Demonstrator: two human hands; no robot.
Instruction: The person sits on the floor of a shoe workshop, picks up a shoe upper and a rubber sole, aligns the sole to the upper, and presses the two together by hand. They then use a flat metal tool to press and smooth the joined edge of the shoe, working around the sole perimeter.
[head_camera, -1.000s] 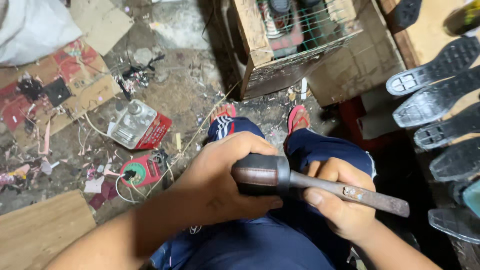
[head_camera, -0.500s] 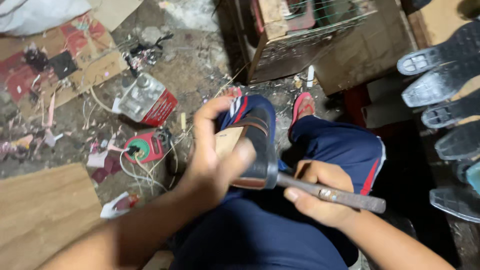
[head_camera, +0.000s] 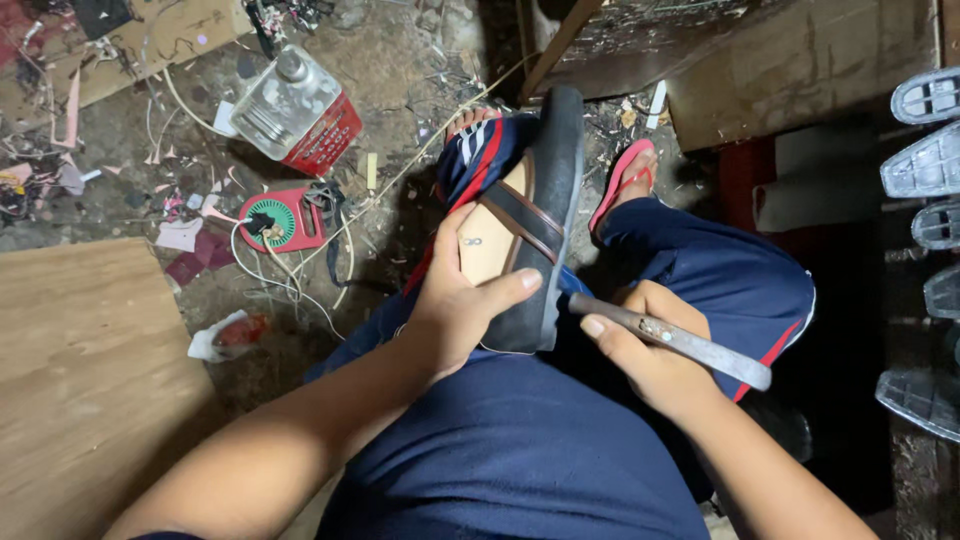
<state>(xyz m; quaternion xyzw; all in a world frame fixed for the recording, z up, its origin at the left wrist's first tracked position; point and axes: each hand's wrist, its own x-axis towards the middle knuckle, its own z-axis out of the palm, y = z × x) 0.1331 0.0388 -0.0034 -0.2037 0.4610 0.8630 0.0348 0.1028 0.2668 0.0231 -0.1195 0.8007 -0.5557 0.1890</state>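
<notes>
My left hand (head_camera: 455, 305) grips a sandal (head_camera: 530, 215) with a thick black sole, tan insole and brown straps, held on edge over my lap. My right hand (head_camera: 645, 350) holds a flat metal tool (head_camera: 680, 340) whose tip meets the sandal's heel end. Both rest over my dark blue trousers (head_camera: 520, 450) with red and white stripes. A foot in a pink flip-flop (head_camera: 622, 185) shows beyond my right knee.
Left lies a wooden board (head_camera: 90, 380). On the dirty floor are a clear bottle on a red box (head_camera: 295, 110), a red round device with wires (head_camera: 280, 220), scraps and cardboard. Black shoe soles (head_camera: 925, 170) line the right edge. A wooden crate (head_camera: 750, 60) stands ahead.
The sandal has turned from sole-side view to stand on edge, showing its insole and straps. My left hand shifted its grip around it; the camera moved closer.
</notes>
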